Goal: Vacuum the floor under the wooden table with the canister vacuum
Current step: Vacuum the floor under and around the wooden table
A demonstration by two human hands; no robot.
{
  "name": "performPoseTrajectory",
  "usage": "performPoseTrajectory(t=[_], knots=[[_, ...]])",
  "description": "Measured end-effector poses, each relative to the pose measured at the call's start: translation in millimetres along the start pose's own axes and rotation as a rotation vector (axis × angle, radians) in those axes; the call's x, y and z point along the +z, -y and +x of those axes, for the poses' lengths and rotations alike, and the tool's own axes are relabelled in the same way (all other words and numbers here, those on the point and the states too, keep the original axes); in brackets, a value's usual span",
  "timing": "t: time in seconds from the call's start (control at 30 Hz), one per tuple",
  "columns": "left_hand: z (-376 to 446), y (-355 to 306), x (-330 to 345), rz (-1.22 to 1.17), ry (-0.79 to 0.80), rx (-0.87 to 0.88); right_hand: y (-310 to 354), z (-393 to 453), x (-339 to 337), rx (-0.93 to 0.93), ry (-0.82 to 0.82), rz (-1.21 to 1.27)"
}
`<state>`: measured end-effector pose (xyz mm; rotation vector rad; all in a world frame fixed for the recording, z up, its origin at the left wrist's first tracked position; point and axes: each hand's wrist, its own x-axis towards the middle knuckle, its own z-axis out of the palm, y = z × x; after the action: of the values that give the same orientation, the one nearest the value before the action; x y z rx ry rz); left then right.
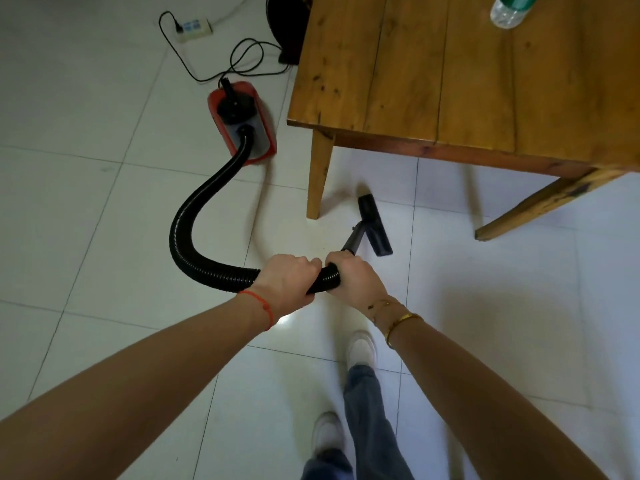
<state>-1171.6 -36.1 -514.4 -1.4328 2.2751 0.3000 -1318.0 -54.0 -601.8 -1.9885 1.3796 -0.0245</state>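
Note:
A red and grey canister vacuum stands on the white tiled floor, left of the wooden table. Its black ribbed hose curves down and right to both hands. My left hand grips the hose. Just to its right, my right hand grips the hose end where the short wand begins. The black floor nozzle lies on the tiles in front of the table, between its near left leg and near right leg.
A clear plastic bottle stands on the table's far right. A white power strip and a black cord lie on the floor behind the vacuum. A dark round object sits beside the table's far corner. My feet stand below.

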Motion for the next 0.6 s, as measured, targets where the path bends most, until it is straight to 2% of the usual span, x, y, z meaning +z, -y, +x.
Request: performPoseTrajectory(t=[0.2,0.43,0.6], knots=[[60,-25,-28,0.018,-0.009,0.082,-49,3,-39,0.096,-0.06,0.035],[135,-67,-56,-0.001,0.012,0.176,-120,5,-83,0.218,-0.065,0.045],[168,-77,-69,-0.017,0.034,0.191,-144,14,-101,0.27,-0.062,0.02]])
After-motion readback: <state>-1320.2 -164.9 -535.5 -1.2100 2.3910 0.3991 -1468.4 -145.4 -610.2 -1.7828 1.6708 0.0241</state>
